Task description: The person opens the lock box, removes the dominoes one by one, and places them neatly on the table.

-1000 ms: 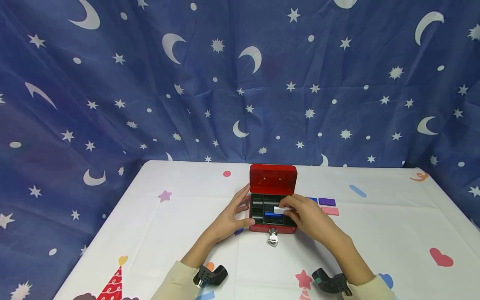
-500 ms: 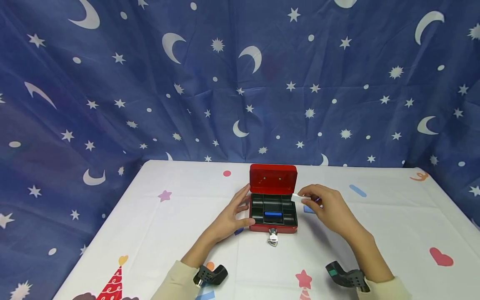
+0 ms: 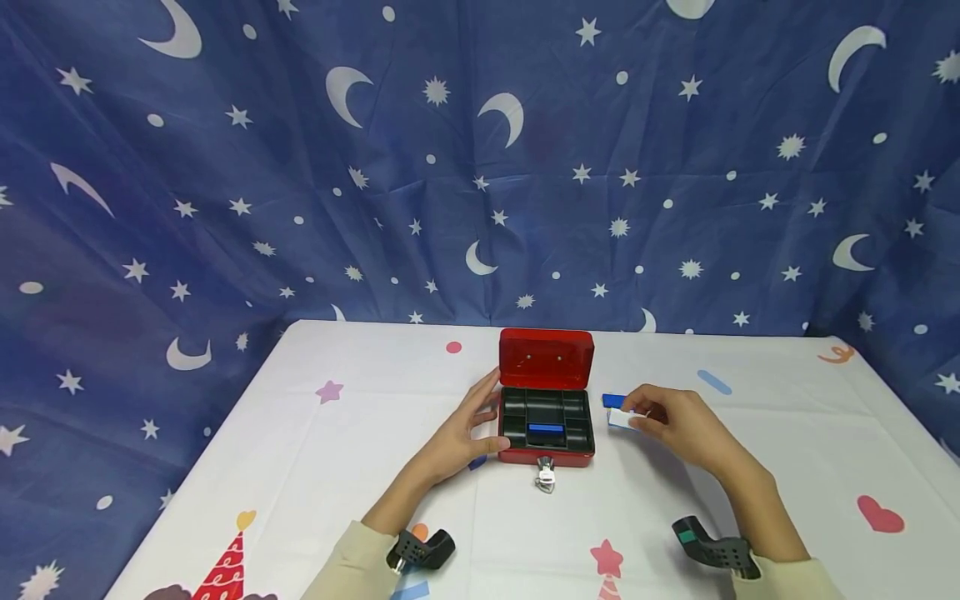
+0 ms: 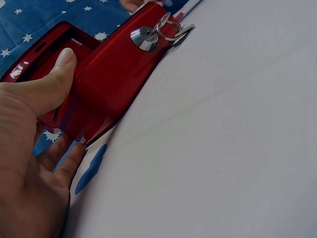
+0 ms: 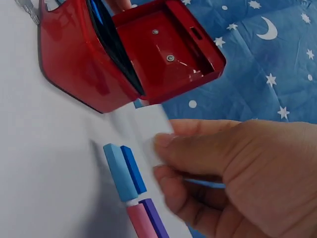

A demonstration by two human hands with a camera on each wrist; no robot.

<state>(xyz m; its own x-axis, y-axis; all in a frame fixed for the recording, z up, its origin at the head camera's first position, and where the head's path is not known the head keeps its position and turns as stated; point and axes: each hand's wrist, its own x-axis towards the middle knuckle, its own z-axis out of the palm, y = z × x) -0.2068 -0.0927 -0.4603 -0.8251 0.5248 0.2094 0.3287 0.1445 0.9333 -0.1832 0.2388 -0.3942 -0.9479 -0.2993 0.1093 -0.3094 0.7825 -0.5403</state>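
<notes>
A red cash box [image 3: 517, 457] stands with its lid [image 3: 546, 358] raised. A blue rectangular block [image 3: 546, 428] lies in the front middle compartment of its black tray [image 3: 558, 405]. My left hand [image 3: 457, 437] holds the box's left side, thumb over the rim and fingers along the outer wall [image 4: 62, 153]. To the right of the box, my right hand [image 3: 686, 425] pinches a white flat rectangular block [image 3: 624, 418] between thumb and fingers. The white block is just above a light blue block [image 5: 120, 171], beside a blue block [image 5: 133, 169]. Its far end is blurred.
A pink block [image 5: 142, 220] and a purple block [image 5: 155, 218] lie near the light blue one, hidden behind my hand in the head view. Keys [image 3: 545, 479] hang from the lock at the box's front. A dark blue shape [image 4: 91, 171] shows beside my left hand.
My right hand has carried the white block out of the tray area, rightward over the blocks beside the box. The left hand and the box have not moved.
</notes>
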